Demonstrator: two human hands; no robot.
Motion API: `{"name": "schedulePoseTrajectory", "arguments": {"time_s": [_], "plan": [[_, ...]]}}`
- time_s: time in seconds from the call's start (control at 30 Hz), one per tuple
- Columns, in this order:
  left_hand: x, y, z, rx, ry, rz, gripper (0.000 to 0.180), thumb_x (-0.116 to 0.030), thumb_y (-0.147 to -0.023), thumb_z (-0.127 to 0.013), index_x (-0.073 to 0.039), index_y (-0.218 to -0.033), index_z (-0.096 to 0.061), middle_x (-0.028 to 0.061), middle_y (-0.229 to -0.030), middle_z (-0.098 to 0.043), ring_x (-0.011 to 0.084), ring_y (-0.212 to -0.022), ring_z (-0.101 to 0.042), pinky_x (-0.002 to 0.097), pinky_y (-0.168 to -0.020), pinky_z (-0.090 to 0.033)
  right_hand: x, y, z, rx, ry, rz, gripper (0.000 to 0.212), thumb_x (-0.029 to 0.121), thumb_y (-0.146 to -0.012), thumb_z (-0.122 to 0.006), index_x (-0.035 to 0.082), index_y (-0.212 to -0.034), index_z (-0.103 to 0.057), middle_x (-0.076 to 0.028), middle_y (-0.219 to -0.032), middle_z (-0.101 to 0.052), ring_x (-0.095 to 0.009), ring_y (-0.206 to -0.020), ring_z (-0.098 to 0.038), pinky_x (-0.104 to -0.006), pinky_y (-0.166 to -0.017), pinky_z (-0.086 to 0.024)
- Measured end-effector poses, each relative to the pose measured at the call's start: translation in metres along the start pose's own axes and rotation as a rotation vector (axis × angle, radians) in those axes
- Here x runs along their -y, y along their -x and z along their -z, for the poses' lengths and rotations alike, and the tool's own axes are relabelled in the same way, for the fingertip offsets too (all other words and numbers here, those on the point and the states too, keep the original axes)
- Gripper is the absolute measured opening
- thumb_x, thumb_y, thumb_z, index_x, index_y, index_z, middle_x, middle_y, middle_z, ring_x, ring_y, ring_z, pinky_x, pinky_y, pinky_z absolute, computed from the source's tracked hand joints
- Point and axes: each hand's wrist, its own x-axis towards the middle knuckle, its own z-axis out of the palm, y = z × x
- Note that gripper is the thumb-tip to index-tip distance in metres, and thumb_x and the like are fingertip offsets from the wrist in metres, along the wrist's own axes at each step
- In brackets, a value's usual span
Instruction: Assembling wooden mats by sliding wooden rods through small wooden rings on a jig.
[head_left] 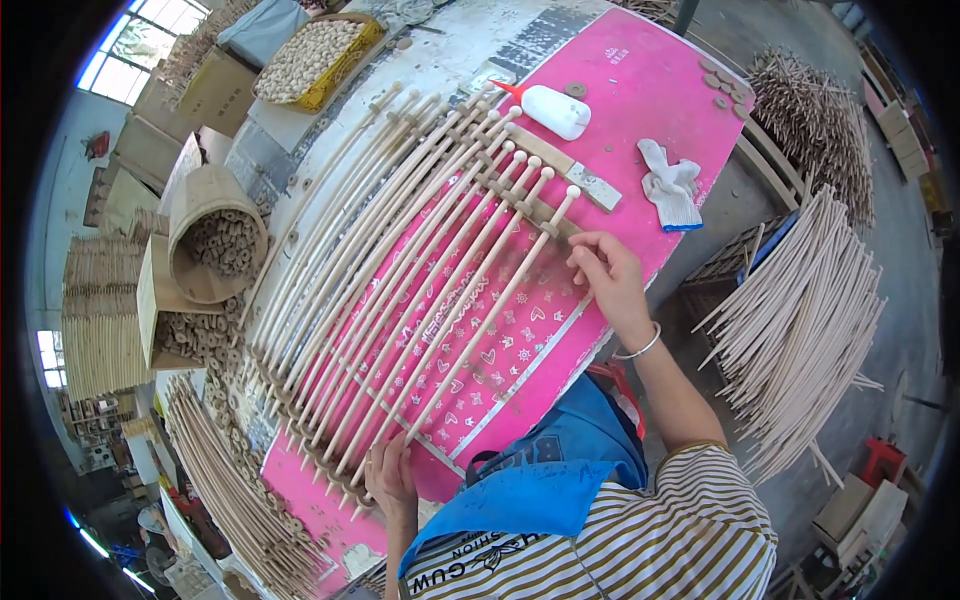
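Observation:
Long wooden rods [400, 280] lie side by side in a row, slanting across the table, many with a round ball at the far end. Close to me is the last rod [490, 325], ball-tipped with a small ring below the ball. My left hand [392, 475] is closed around this rod's near end, its fingers bent. My right hand [612, 272] is beside the far part of the same rod, near the end of a wooden strip [545, 215] under the rods. Its thumb and forefinger are drawn together; anything between them is too small to make out.
On the pink table cover [640, 80] lie a white glue bottle [556, 112] with a red nozzle, a white glove [670, 185] and several wooden discs [725, 85]. A yellow basket of balls [320, 60] and a tub of rings [218, 235] stand left. Rod bundles [800, 330] sit right.

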Motion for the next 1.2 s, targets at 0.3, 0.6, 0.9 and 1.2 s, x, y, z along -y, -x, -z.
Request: {"name": "schedulePoseTrajectory", "arguments": {"time_s": [0.3,0.6,0.9,1.2], "plan": [[0.002,0.001,0.002,0.013,0.043,0.005,0.026,-0.003,-0.089,-0.071,-0.005,-0.115,-0.075,0.0127,-0.099,-0.068,0.0329,-0.091,-0.066,0.0430,-0.079,-0.052,0.008,-0.011,0.001,0.142,-0.145,-0.174,0.030,0.019,-0.108,-0.058,0.000,-0.131,-0.061,-0.002,-0.090,-0.068,-0.005,-0.067,-0.062,-0.0198,-0.051,-0.044],[-0.005,0.000,-0.003,-0.019,0.005,-0.054,0.026,-0.004,-0.087,-0.073,-0.006,-0.113,-0.076,0.0105,-0.096,-0.068,0.0321,-0.088,-0.066,0.0431,-0.079,-0.052,0.003,0.010,0.031,-0.029,-0.118,-0.023,0.019,0.011,-0.106,-0.060,0.001,-0.120,-0.066,0.000,-0.087,-0.063,-0.005,-0.069,-0.057,-0.0214,-0.064,-0.048],[-0.006,0.004,-0.008,-0.046,-0.008,-0.045,0.026,-0.004,-0.086,-0.074,-0.007,-0.112,-0.078,0.0101,-0.095,-0.066,0.0309,-0.088,-0.064,0.0434,-0.078,-0.050,0.000,0.012,0.035,-0.071,-0.083,0.000,0.018,0.011,-0.106,-0.060,0.001,-0.119,-0.067,0.001,-0.088,-0.064,-0.004,-0.070,-0.056,-0.0206,-0.065,-0.047],[-0.007,0.008,-0.010,-0.053,-0.014,-0.031,0.027,-0.003,-0.086,-0.074,-0.007,-0.113,-0.078,0.0100,-0.094,-0.066,0.0304,-0.088,-0.064,0.0422,-0.078,-0.050,-0.008,0.012,0.034,-0.072,-0.050,0.040,0.019,0.015,-0.107,-0.060,0.006,-0.121,-0.069,0.004,-0.085,-0.064,-0.001,-0.068,-0.055,-0.0176,-0.054,-0.037]]}}
